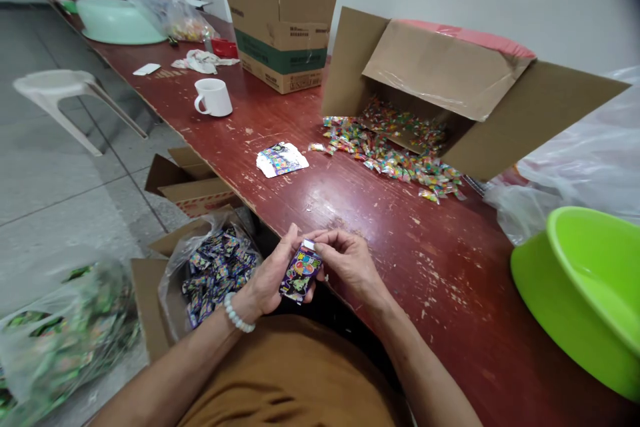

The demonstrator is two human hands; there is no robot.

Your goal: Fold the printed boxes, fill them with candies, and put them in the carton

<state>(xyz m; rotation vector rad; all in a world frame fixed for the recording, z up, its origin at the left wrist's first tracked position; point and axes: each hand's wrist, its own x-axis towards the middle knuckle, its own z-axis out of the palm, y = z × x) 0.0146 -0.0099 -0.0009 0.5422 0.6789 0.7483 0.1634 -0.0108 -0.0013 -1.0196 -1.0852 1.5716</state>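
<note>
My left hand (274, 275), with a pale bead bracelet at the wrist, is closed around a small dark purple printed candy box (301, 273). The box is tilted, its white top flap toward the table. My right hand (350, 259) pinches the box's top end at the flap between thumb and fingers. On the table ahead lies a stack of flat printed cartons (283, 159). Beyond it, wrapped candies (395, 159) spill from a cardboard box (425, 70) lying on its side.
A green basin (575, 300) stands at the right edge. Left of my lap, a lined carton (150, 300) holds many purple packs. A white mug (214, 97), an upright carton (280, 27) and a pale basin (117, 20) stand farther back. A white stool (60, 83) is on the floor.
</note>
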